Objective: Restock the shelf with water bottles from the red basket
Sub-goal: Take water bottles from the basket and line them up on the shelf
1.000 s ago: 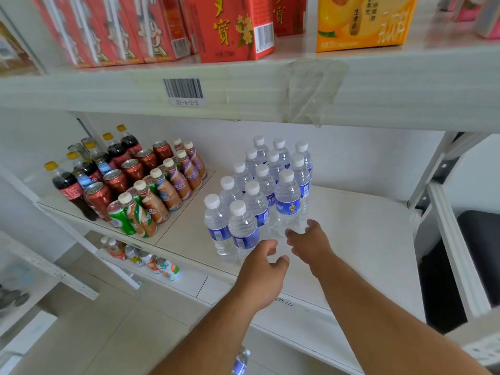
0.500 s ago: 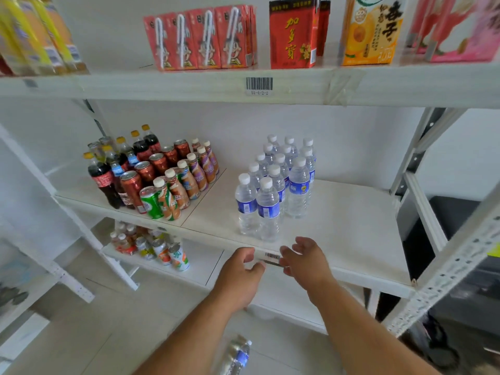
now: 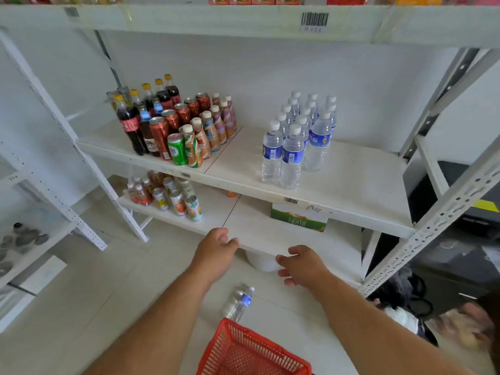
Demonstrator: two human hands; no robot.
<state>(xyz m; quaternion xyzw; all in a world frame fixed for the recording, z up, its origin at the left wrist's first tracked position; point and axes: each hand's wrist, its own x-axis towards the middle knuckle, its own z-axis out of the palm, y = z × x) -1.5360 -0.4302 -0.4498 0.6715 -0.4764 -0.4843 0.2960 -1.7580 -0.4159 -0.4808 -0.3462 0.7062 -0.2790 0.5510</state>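
While both hands hang empty, fingers loosely spread, left hand (image 3: 216, 250) and right hand (image 3: 303, 266) sit in front of the lower shelf (image 3: 270, 236) edge. Water bottles (image 3: 297, 136) stand in rows on the middle shelf (image 3: 351, 190). One bottle (image 3: 239, 304) lies on the floor beside the red basket (image 3: 251, 353).

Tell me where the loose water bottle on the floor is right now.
The water bottle lies on its side on the floor tiles, low in the head view near the centre, just beyond the far rim of the red basket and below the gap between both hands.
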